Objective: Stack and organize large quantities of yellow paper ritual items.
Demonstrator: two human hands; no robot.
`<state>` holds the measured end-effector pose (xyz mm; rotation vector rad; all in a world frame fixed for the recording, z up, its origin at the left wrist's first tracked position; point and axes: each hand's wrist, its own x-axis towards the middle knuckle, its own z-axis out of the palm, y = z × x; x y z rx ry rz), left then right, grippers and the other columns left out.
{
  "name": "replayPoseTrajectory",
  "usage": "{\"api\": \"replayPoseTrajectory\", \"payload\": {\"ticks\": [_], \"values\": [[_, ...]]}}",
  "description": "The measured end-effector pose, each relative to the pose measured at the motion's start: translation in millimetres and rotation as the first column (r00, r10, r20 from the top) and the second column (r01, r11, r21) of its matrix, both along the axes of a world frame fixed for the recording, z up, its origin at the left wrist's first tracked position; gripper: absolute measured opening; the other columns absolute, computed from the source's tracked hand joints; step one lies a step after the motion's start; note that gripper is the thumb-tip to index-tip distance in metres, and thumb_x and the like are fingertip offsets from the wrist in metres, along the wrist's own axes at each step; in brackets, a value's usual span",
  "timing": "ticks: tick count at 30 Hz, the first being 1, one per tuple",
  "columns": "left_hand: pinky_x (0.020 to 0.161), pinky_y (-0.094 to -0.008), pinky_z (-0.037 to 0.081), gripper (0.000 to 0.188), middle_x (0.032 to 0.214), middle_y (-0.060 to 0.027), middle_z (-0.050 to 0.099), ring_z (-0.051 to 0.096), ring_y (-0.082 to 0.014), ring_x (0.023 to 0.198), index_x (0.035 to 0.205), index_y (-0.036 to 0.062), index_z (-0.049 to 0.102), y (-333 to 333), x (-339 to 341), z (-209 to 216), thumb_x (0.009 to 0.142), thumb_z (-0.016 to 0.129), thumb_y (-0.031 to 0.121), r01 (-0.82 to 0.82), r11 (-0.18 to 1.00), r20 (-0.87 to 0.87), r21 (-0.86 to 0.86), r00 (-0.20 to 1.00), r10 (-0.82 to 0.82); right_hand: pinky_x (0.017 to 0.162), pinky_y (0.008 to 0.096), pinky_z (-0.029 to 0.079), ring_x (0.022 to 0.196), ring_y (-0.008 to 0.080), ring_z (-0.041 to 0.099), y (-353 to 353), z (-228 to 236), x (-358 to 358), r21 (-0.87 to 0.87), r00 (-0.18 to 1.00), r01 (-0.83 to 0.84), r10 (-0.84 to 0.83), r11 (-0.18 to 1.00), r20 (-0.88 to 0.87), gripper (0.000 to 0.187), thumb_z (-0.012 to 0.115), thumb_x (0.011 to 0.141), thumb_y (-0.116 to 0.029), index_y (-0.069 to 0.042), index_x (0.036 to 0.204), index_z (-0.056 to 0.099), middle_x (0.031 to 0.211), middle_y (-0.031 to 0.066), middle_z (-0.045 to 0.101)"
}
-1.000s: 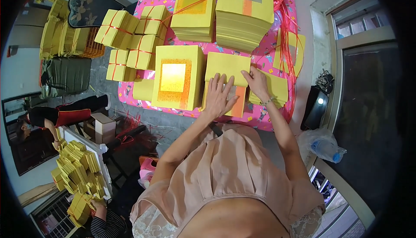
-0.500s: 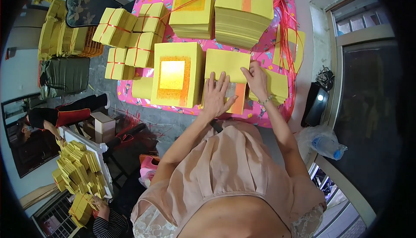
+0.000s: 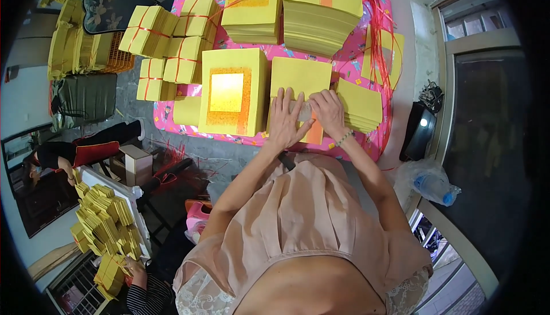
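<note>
A yellow paper sheet (image 3: 301,77) with a folded flap tops a stack in front of me. My left hand (image 3: 283,122) lies on its near part, fingers spread and thumb held out. Beside it, my right hand (image 3: 329,114) is closed on the flap's lower edge at the right; the fingers are bent together and the thumb is partly hidden. Between and below the hands shows part of a silver patch and an orange strip (image 3: 313,136). A tall paper stack (image 3: 206,94) with a gold square stands left of my left hand. Folded yellow papers (image 3: 361,106) lie right of my right hand.
Bundles tied with red string (image 3: 146,31) stand at the table's left. Larger paper stacks (image 3: 321,28) rise at the back, with red strings (image 3: 378,45) hanging nearby. At lower left, other people handle yellow paper on a white table (image 3: 123,192).
My right hand has moved down and left from the sheet's right edge to the flap's lower edge, closer to my left hand. The left hand stays nearly in place.
</note>
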<state>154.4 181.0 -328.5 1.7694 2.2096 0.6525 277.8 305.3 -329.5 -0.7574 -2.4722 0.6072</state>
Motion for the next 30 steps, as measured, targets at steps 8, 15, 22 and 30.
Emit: {"api": "replayPoseTrajectory", "payload": {"ticks": [8,15,22,30], "values": [[0.113,-0.0569,0.02,0.072,0.145,-0.0304,0.032,0.02,-0.0506,0.139,0.145,0.0093,0.04,3,1,-1,0.089,0.055,0.054,-0.033,0.999,0.025,0.023,0.999,0.032,0.072,0.0394,0.046,0.082,0.0287,0.054,10,-5,-3,-0.158,0.997,0.012,-0.023,0.987,-0.069,0.01,0.067,0.084,-0.012,-0.005,0.088,0.062,0.083,0.0086,0.055],[0.112,-0.0604,0.016,0.071,0.153,-0.0201,0.029,0.016,-0.05,0.141,0.144,0.0118,0.043,-8,4,3,0.09,0.051,0.058,-0.07,0.993,-0.13,-0.092,0.99,0.058,0.074,0.0389,0.046,0.083,0.028,0.054,10,-4,0,-0.258,0.997,0.007,-0.025,0.966,-0.07,0.011,0.068,0.083,-0.013,-0.005,0.088,0.061,0.083,0.0082,0.055],[0.112,-0.0599,0.018,0.069,0.149,-0.0272,0.029,0.019,-0.0527,0.138,0.144,0.0151,0.043,-8,2,0,0.088,0.056,0.054,-0.072,0.996,-0.042,-0.044,0.997,0.07,0.072,0.0399,0.047,0.082,0.0284,0.057,2,-10,9,-0.166,0.991,0.087,-0.102,0.982,-0.088,0.011,0.068,0.083,-0.01,-0.005,0.088,0.061,0.083,0.0089,0.056],[0.112,-0.0586,0.021,0.069,0.142,-0.0347,0.031,0.02,-0.0539,0.137,0.145,0.0151,0.042,-8,-2,2,0.089,0.057,0.052,-0.051,0.996,-0.033,-0.066,0.998,0.049,0.068,0.0408,0.046,0.079,0.0296,0.057,5,-5,-1,-0.292,0.991,0.12,-0.131,0.949,-0.016,0.017,0.07,0.082,-0.015,-0.005,0.084,0.057,0.08,0.0094,0.054]]}}
